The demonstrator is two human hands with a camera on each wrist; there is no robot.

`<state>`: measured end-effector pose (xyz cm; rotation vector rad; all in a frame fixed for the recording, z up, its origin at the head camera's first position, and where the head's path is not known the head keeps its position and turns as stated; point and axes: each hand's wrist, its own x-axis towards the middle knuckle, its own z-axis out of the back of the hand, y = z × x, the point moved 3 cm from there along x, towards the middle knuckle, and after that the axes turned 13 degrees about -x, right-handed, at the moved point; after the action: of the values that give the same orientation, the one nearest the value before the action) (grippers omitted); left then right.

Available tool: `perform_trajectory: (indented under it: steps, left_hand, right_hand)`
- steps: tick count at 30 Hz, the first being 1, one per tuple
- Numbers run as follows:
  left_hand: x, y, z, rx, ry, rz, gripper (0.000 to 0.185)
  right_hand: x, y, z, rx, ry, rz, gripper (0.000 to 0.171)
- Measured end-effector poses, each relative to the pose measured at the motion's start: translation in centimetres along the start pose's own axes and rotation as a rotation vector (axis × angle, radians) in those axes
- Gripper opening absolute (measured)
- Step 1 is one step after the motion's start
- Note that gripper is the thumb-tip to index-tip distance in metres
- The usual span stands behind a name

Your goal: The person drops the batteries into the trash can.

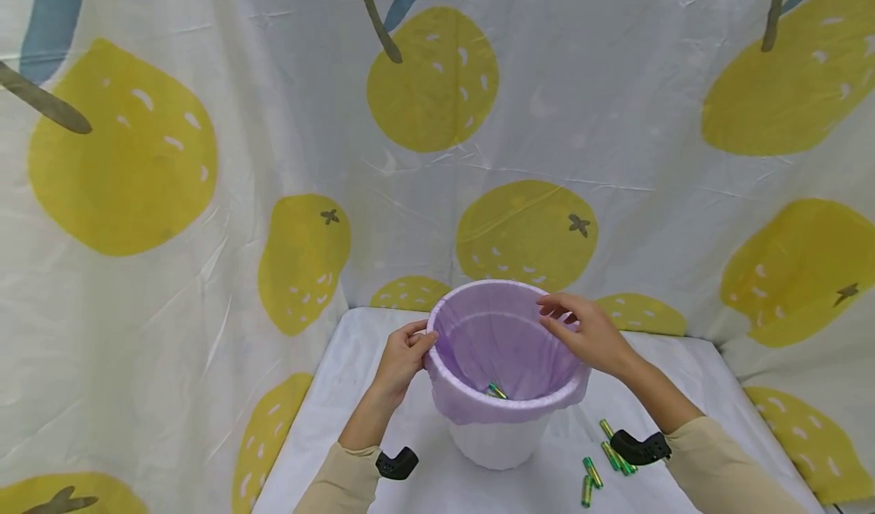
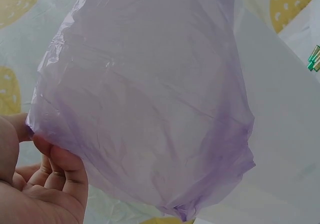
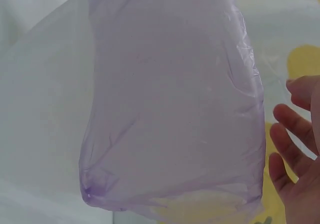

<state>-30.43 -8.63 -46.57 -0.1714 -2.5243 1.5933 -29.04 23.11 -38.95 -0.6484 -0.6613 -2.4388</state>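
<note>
A white bin (image 1: 497,442) stands on the table, lined with a thin purple plastic bag (image 1: 509,324) whose top is folded down over the rim. My left hand (image 1: 401,362) pinches the bag's edge at the left of the rim, thumb on the inner side; the left wrist view shows this pinch on the bag (image 2: 150,99). Over the right side of the rim hovers my right hand (image 1: 588,335), fingers loosely bent and holding nothing. In the right wrist view, a gap separates its fingers (image 3: 287,139) from the bag. Inside the bag lies a green battery-like cylinder (image 1: 497,390).
Several small green and gold cylinders (image 1: 592,472) that look like batteries lie on the white tablecloth (image 1: 383,423) right of the bin, partly hidden by the right wrist's black camera (image 1: 640,447). A fruit-patterned curtain (image 1: 629,119) hangs behind and beside the table.
</note>
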Motion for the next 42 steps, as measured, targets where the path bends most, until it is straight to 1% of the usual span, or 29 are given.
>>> perform_trajectory:
  steps: [7,13,17,24,33,36,42]
  left_hand:
    - [0.0,0.0,0.1,-0.006,-0.015,0.005,0.045]
    - [-0.1,0.0,0.1,-0.007,-0.002,0.001,0.047]
    - [-0.1,0.0,0.2,-0.009,-0.011,0.005,0.046]
    - [0.2,0.1,0.2,-0.011,-0.012,0.0,0.045]
    - [0.4,0.4,0.2,-0.015,-0.01,0.004,0.043]
    - [0.4,0.3,0.1,-0.019,-0.006,0.008,0.045]
    - [0.2,0.0,0.0,-0.021,0.0,0.017,0.047]
  right_hand:
    - [-0.6,-0.2,0.6,-0.008,-0.02,0.022,0.025]
    - [-1.5,-0.7,0.9,-0.008,-0.031,-0.002,0.027]
    - [-2.0,-1.1,1.2,-0.004,-0.027,-0.026,0.027]
    - [-3.2,-2.1,1.8,-0.046,-0.054,-0.083,0.026]
    - [-4.6,-3.0,2.4,-0.068,-0.094,-0.088,0.027]
    - [-5.2,-3.3,2.6,-0.074,-0.121,-0.098,0.03]
    - [-6.7,-3.9,2.7,-0.094,-0.147,-0.108,0.032]
